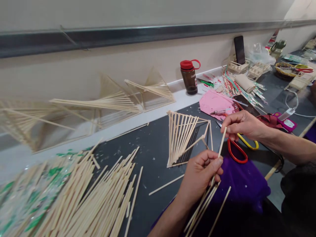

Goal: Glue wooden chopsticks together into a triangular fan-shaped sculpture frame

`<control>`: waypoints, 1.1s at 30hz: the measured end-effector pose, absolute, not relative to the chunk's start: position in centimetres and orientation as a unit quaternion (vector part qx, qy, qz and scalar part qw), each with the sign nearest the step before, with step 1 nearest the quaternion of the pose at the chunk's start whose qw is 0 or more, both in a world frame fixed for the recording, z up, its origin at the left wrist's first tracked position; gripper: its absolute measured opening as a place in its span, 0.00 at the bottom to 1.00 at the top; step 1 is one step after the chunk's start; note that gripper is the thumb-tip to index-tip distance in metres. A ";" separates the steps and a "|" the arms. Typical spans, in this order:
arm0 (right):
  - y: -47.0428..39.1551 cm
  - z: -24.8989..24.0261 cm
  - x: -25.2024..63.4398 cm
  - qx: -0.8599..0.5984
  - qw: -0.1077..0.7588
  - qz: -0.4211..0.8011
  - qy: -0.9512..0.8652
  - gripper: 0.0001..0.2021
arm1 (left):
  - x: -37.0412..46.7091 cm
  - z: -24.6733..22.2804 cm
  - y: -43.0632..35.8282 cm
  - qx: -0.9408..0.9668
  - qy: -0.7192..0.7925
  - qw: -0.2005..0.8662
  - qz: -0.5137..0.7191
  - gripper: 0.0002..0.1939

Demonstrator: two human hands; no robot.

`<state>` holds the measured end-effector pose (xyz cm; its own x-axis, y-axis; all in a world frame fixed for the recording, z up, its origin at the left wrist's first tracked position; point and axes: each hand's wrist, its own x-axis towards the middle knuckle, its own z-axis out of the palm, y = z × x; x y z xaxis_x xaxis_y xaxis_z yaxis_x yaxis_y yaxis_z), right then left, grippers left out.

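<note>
- Dark tabletop [153, 148], back edge nr wall [153, 54].
- Stick frame [178, 135]: toward back edge.
- Your L hand [202, 172] pinches thin stick [222, 142], fingers closed; your R hand [239, 125] ditto, top end.
- Its long axis: btwn hands, nr front edge, sloping up-right.

Sticks [222, 141], scissors [229, 152] and stick models [181, 136] suggest a workshop.

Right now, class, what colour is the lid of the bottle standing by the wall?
The lid is red, seen best in the head view.
</note>
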<state>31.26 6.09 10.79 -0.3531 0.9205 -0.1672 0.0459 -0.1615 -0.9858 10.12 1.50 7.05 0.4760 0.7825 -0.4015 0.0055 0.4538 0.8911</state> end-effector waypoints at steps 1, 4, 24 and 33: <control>6.4 10.5 31.2 -0.451 0.344 0.605 -0.559 0.07 | 9.9 7.2 1.6 0.459 0.430 0.732 0.262 0.15; 7.7 8.9 31.1 -0.464 0.325 0.493 -0.660 0.09 | 9.4 7.9 1.7 0.486 0.395 0.743 0.237 0.12; 14.4 3.4 26.4 -0.341 0.181 0.166 -0.907 0.12 | 2.2 10.8 6.1 0.410 0.543 0.506 0.530 0.12; 16.5 3.5 24.1 -0.331 0.155 0.155 -0.918 0.11 | 2.1 10.1 6.7 0.404 0.566 0.499 0.516 0.14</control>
<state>24.12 16.46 3.53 -0.7333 0.6549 0.1824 0.5591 0.7336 -0.3864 2.06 6.73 10.13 -0.1753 0.9733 -0.1481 -0.0577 0.1400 0.9885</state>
